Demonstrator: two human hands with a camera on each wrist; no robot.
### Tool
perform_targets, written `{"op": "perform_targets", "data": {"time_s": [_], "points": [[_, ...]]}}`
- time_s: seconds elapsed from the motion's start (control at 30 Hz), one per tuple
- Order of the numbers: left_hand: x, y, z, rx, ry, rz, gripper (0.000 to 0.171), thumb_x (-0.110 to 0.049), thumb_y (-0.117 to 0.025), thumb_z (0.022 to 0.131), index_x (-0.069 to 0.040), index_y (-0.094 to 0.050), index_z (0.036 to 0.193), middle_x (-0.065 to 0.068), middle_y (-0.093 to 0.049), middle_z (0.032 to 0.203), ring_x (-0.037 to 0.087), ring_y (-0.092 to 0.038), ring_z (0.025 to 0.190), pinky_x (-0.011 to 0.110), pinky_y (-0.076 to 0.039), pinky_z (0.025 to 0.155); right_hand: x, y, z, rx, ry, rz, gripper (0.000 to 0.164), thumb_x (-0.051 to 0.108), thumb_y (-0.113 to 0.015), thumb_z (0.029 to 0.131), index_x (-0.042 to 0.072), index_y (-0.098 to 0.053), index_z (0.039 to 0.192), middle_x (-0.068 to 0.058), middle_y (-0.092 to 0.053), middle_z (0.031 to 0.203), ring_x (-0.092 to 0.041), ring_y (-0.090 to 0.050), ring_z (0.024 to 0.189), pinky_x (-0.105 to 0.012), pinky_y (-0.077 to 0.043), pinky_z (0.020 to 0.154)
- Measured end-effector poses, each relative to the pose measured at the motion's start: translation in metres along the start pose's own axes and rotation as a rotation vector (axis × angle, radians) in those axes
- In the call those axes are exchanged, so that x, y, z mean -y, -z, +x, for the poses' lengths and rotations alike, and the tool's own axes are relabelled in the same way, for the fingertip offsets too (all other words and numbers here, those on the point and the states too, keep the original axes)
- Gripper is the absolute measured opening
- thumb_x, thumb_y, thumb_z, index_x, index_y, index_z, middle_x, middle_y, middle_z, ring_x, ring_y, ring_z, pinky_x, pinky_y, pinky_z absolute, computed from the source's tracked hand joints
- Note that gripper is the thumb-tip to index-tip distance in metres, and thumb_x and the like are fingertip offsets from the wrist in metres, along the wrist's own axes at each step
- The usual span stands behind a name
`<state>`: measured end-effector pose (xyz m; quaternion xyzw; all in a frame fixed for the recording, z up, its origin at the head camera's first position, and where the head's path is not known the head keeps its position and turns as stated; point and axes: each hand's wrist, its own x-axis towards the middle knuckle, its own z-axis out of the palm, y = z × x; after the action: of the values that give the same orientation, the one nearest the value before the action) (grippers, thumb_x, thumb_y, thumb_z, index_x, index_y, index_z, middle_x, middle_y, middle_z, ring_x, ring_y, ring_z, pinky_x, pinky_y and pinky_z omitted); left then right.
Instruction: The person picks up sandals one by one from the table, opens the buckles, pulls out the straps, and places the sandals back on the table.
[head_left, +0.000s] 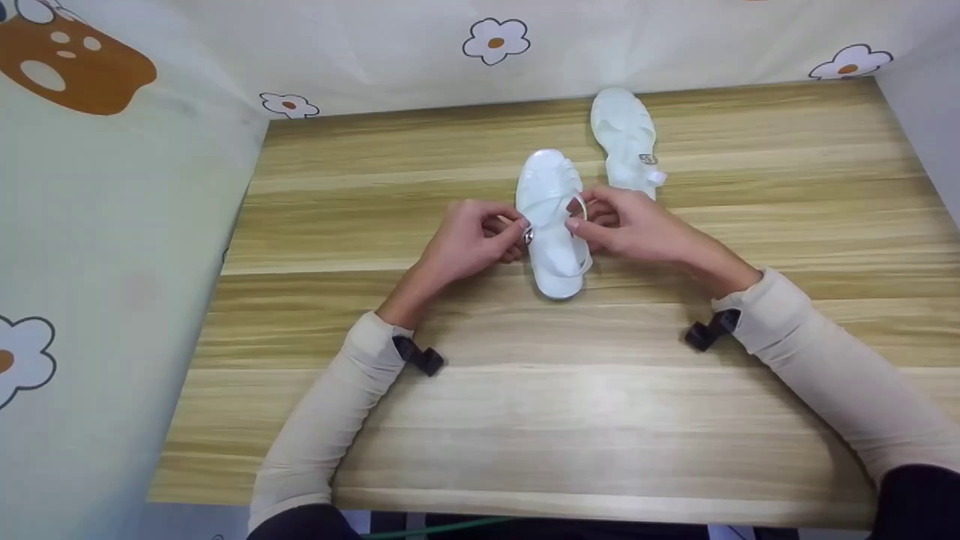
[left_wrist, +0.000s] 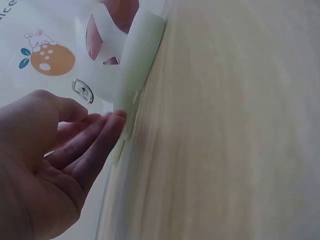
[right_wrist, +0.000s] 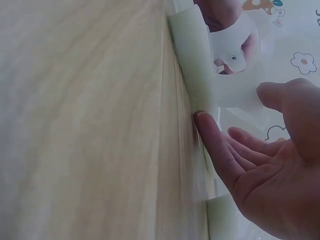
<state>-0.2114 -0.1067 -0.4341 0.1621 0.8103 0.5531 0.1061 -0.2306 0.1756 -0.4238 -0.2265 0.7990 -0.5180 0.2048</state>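
Observation:
A white sandal [head_left: 553,187] lies toe-away on the wooden table between both hands. At its left side, my left hand [head_left: 480,236] has its thumb and fingers close to the small silver buckle [head_left: 529,236]. In the left wrist view, fairly straight fingertips touch the sole's edge, and the buckle [left_wrist: 83,90] stands apart from them. On the other side, my right hand [head_left: 637,225] is beside the loose ankle strap [head_left: 587,264]. The right wrist view shows its fingertips against the sole and its thumb raised apart from them.
A second white sandal [head_left: 622,124] lies farther back to the right, its heel partly behind my right hand. Walls with flower prints border the wooden table [head_left: 525,420] at the back and sides. Each wrist carries a small black camera mount [head_left: 420,356].

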Motion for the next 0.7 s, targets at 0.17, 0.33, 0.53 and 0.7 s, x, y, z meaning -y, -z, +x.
{"op": "perform_targets", "data": {"time_s": [0.17, 0.33, 0.53, 0.7], "points": [[-0.002, -0.003, -0.001, 0.022, 0.03, -0.007, 0.015, -0.016, -0.072, 0.105, -0.004, -0.08, 0.108, 0.013, -0.083, 0.089, 0.026, -0.082, 0.071, 0.036, -0.066, 0.064, 0.002, 0.001, 0.0, 0.001, -0.01, -0.01, 0.029, 0.021, -0.069, 0.107, -0.003, -0.066, 0.123, -0.021, -0.079, 0.115, -0.012, -0.079, 0.097, -0.027, -0.066, 0.079], [-0.006, -0.005, -0.002, 0.025, 0.04, 0.009, 0.014, -0.014, -0.072, 0.104, -0.004, -0.08, 0.109, 0.012, -0.084, 0.092, 0.024, -0.082, 0.074, 0.035, -0.067, 0.066, 0.003, 0.001, 0.0, 0.008, -0.021, -0.03, 0.026, 0.022, -0.071, 0.106, 0.001, -0.068, 0.12, -0.018, -0.081, 0.112, -0.014, -0.08, 0.096, -0.03, -0.067, 0.077], [-0.011, -0.008, -0.002, 0.024, 0.024, 0.076, 0.014, -0.005, -0.071, 0.101, -0.003, -0.081, 0.109, 0.013, -0.084, 0.095, 0.018, -0.082, 0.08, 0.031, -0.067, 0.069, 0.006, 0.0, -0.001, 0.006, 0.002, -0.05, 0.024, 0.024, -0.073, 0.105, 0.004, -0.071, 0.119, -0.015, -0.082, 0.11, -0.015, -0.08, 0.097, -0.028, -0.066, 0.076], [-0.013, -0.009, -0.003, 0.019, -0.01, 0.135, 0.015, -0.006, -0.07, 0.101, -0.003, -0.081, 0.111, 0.011, -0.084, 0.097, 0.015, -0.082, 0.083, 0.028, -0.066, 0.069, 0.009, 0.0, -0.002, -0.016, 0.015, -0.077, 0.024, 0.024, -0.074, 0.104, 0.006, -0.072, 0.12, -0.013, -0.082, 0.107, -0.016, -0.079, 0.094, -0.026, -0.064, 0.074]]}}
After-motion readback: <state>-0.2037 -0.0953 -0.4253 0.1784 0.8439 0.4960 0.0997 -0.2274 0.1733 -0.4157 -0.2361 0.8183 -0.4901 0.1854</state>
